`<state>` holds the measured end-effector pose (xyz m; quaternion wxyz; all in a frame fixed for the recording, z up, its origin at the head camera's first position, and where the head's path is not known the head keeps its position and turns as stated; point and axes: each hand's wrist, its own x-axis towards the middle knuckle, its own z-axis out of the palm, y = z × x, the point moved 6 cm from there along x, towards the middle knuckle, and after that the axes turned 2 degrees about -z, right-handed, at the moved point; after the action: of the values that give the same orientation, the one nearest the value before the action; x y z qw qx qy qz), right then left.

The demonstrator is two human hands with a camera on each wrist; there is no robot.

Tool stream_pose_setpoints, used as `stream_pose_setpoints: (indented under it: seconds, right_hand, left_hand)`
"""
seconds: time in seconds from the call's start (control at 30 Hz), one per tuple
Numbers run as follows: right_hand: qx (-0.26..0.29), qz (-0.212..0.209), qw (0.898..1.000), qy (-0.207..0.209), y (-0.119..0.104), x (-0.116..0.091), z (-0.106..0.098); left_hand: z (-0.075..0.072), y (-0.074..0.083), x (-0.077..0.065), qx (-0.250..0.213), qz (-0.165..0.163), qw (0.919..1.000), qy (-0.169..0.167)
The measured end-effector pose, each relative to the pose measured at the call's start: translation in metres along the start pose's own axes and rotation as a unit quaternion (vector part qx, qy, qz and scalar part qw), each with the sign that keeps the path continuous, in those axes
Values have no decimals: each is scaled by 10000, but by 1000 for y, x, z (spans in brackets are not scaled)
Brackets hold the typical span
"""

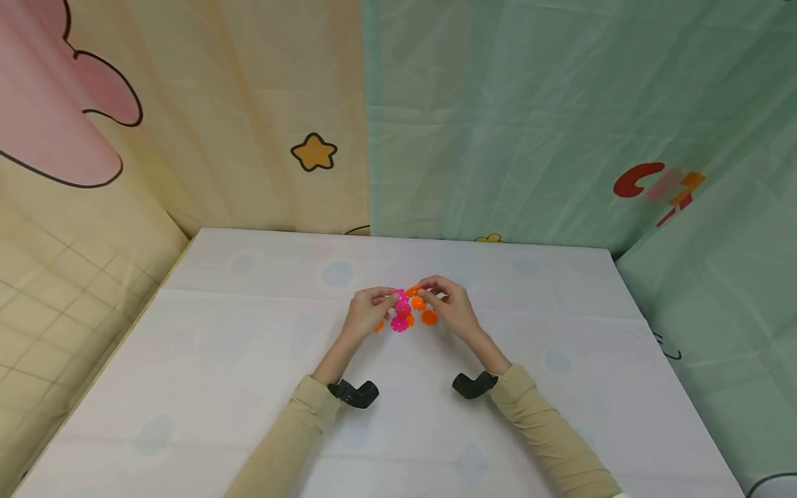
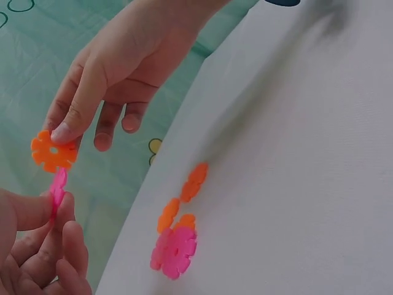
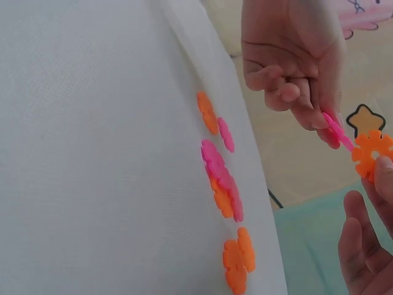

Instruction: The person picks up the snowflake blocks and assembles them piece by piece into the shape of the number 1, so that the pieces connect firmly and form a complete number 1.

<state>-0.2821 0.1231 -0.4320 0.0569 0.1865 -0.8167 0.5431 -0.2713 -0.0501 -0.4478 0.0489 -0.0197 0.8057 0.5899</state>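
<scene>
Between finger and thumb, my left hand pinches a pink snowflake-shaped plastic disc, seen nearly edge-on. My right hand pinches an orange snowflake disc by its upper side, its face and centre hole showing in the left wrist view. The orange disc's notched rim meets the upper end of the pink one, the two set at an angle. Both hands hold them raised above the table. The right hand's other fingers hang loosely bent.
Several loose pink discs and orange discs lie close together on the white-covered table, below and near the hands. Some overlap. Curtains with printed shapes hang behind the table's far edge. Each wrist wears a black camera mount.
</scene>
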Motion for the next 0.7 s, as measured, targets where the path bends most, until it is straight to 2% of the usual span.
stream_pose_setpoints:
  seconds: [0.23, 0.47, 0.6, 0.7]
  right_hand:
    - [-170, -127, 9998, 48, -6, 0, 1]
    - [-302, -378, 9987, 183, -45, -10, -4]
    - [-364, -571, 9972, 308, -51, -13, -3]
    - [-409, -588, 9968, 345, -46, -12, -1]
  left_hand:
    - [0, 1, 0, -153, -193, 9997, -51]
    - [1, 2, 0, -339, -434, 9984, -127]
    - [2, 2, -1, -410, -515, 9977, -138]
    - [3, 2, -1, -464, -579, 9971, -148]
